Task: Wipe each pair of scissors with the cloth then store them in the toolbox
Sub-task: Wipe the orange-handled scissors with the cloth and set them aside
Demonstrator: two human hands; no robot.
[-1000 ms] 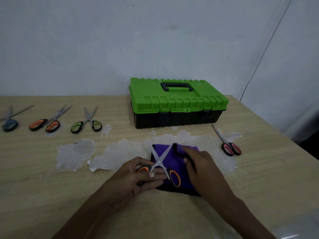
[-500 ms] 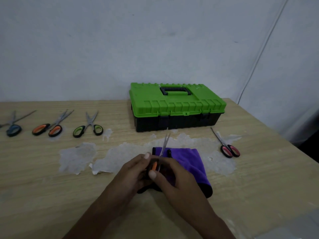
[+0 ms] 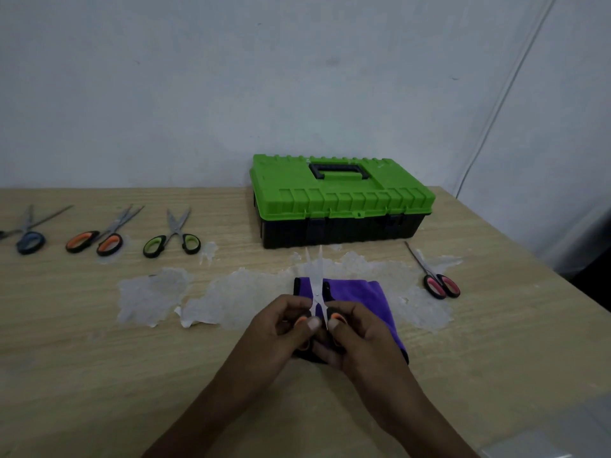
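Observation:
My left hand [image 3: 284,325] and my right hand [image 3: 357,335] each grip one orange-and-black handle of a pair of scissors [image 3: 315,285]. Its blades point away from me, slightly parted, above the purple cloth [image 3: 357,292] lying on the table. The toolbox [image 3: 340,200], green lid over a black base, stands shut behind the cloth. Other scissors lie on the table: a pink-handled pair [image 3: 441,284] at the right, and a green-handled pair [image 3: 172,241], an orange-handled pair [image 3: 96,239] and a blue-handled pair [image 3: 29,238] in a row at the left.
The wooden table [image 3: 99,358] has patches of torn white film [image 3: 152,295] around the cloth. A white wall rises close behind the toolbox. The table's right edge runs diagonally past the pink scissors.
The scissors lay wide open on the cloth; both hands then lifted them. Now each hand holds one handle and the blades point away, nearly together.

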